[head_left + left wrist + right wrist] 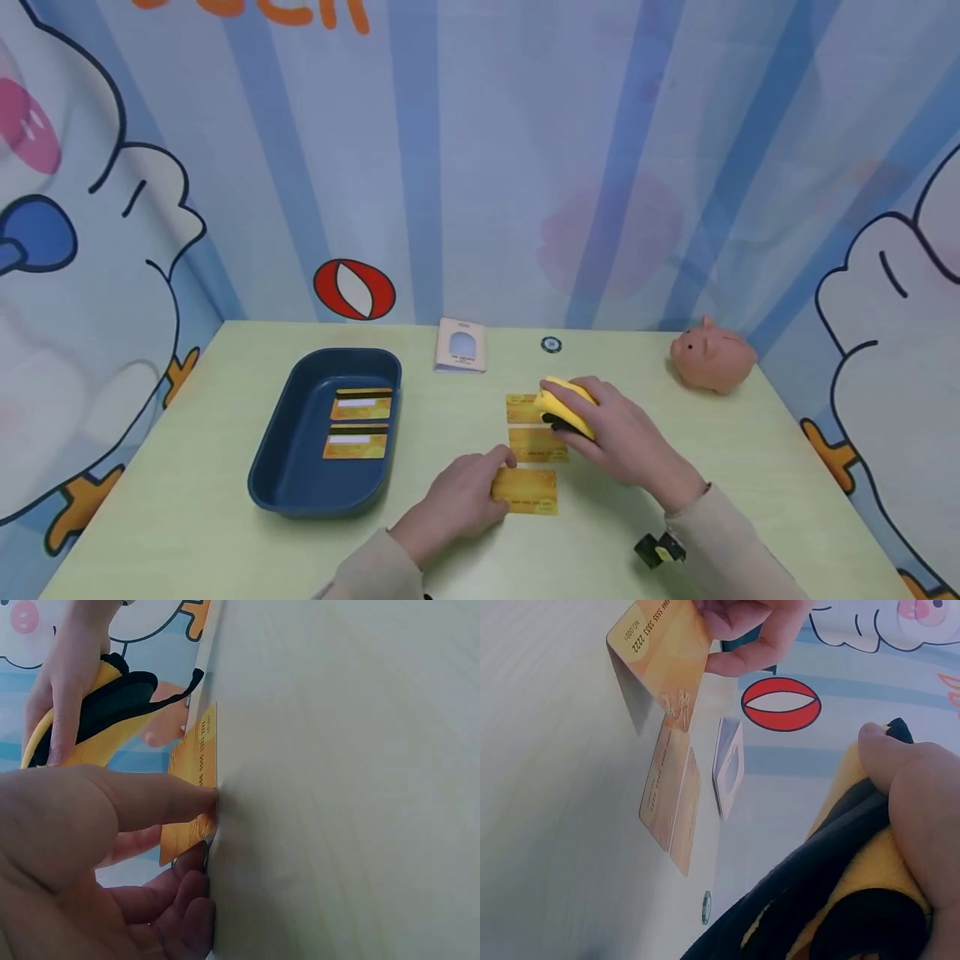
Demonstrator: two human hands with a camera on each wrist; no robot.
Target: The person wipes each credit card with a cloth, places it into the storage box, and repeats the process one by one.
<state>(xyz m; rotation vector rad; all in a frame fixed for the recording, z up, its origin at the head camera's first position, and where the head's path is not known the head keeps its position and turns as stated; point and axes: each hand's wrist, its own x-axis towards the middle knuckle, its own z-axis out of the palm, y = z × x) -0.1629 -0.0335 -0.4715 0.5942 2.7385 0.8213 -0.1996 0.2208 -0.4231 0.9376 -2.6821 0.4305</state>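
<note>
My left hand (467, 493) pinches a gold bank card (531, 492) by its left edge, thumb on the near side. In the right wrist view this card (660, 652) is tilted, its near edge raised off the table. Two more gold cards, a middle card (536, 450) and a far card (519, 408), lie in a column beyond it. Over their right ends my right hand (626, 429) grips a soft yellow-and-black plush item (566, 400), partly covering the far card. Dark fabric and yellow plush (840, 817) fill that hand's grip; its exact kind is unclear.
On the left stands a dark blue tray (268, 442) with two gold cards (356, 443) inside, stripe side up. Along the back are a pale booklet (460, 345), a round chip (551, 344) and a pink piggy bank (712, 357). A printed cloth (487, 167) hangs behind.
</note>
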